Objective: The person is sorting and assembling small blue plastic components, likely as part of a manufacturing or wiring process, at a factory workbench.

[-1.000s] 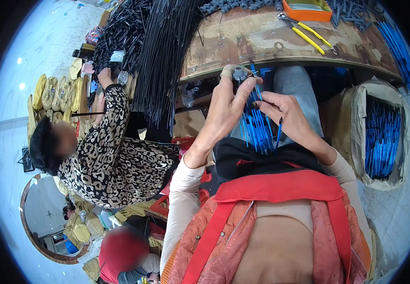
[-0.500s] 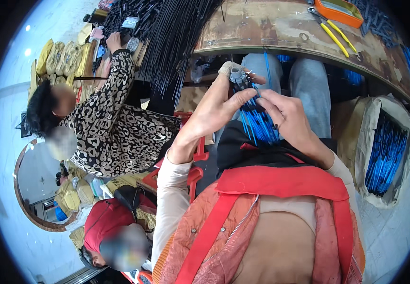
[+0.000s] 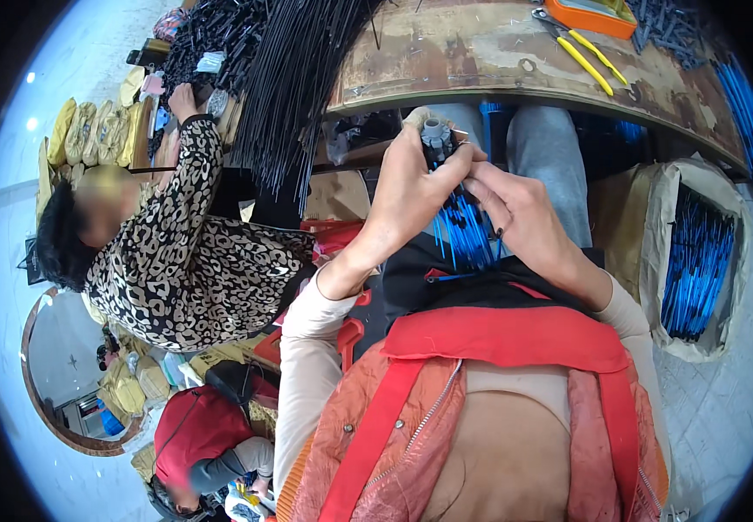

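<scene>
Wkshp w/ bench [image 3: 472, 54], pliers [image 3: 583, 65], blk rods [image 3: 282, 104]

Room between black rods [image 3: 285, 96] and pliers [image 3: 583, 61], table edge [image 3: 515, 92] ahead

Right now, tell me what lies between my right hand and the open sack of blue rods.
In the head view, a leg in pale jeans lies between your right hand and the open sack.

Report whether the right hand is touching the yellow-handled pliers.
Apart. In the head view, a visible gap separates the right hand from the yellow-handled pliers lying on the wooden table.
</scene>
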Tool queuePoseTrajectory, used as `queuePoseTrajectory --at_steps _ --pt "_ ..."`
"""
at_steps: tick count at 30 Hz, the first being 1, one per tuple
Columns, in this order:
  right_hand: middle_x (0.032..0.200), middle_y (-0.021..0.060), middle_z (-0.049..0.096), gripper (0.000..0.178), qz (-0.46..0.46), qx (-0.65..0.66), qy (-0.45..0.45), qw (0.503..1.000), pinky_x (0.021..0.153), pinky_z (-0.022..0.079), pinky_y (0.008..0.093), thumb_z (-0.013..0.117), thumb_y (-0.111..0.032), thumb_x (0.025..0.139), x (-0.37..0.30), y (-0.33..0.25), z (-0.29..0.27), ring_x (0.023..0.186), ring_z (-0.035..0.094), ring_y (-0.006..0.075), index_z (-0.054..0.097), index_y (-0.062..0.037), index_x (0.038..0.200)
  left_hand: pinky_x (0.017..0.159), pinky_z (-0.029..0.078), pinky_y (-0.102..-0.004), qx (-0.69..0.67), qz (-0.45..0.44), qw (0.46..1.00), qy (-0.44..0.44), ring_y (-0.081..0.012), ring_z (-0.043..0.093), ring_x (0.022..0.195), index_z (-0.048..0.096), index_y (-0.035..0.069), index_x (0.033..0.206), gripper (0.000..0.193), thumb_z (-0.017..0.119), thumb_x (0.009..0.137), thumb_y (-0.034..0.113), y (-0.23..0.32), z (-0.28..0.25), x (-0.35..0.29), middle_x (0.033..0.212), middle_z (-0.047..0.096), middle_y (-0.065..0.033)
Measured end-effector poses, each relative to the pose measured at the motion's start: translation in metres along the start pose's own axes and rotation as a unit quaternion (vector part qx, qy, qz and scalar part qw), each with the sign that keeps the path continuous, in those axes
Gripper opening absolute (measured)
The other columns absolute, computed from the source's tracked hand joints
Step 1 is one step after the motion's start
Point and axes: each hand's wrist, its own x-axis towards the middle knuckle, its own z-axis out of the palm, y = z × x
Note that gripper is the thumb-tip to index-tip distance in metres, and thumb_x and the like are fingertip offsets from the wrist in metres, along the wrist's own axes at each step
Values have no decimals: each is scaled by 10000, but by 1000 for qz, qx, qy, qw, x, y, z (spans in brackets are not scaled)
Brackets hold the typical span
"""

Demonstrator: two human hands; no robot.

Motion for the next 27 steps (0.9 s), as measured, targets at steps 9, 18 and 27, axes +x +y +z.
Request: queuePoseTrajectory --at_steps 9,18,27 --pt "834 197 635 203 -61 -22 24 998 612 494 357 608 -55 931 -13 17 -1 677 641 297 613 24 1117 847 515 -288 -70 25 993 -94 -135 642 911 517 -8 1000 111 589 930 37 -2 -1 4 953 695 -118" --pt "864 208 643 186 -108 -40 63 991 617 524 416 654 -32 872 -16 20 3 758 652 382 609 34 1040 852 518 -288 -92 -3 989 -113 -146 651 921 512 -14 1010 128 597 935 45 1 -2 1 957 697 -129" --pt "896 220 647 191 -110 -96 8 989 644 532 413 632 6 865 -13 26 -6 794 663 372 599 40 1050 842 520 -282 -45 -2 995 -94 -134 646 905 509 -14 1003 113 584 936 38 -8 4 6 948 698 -118"
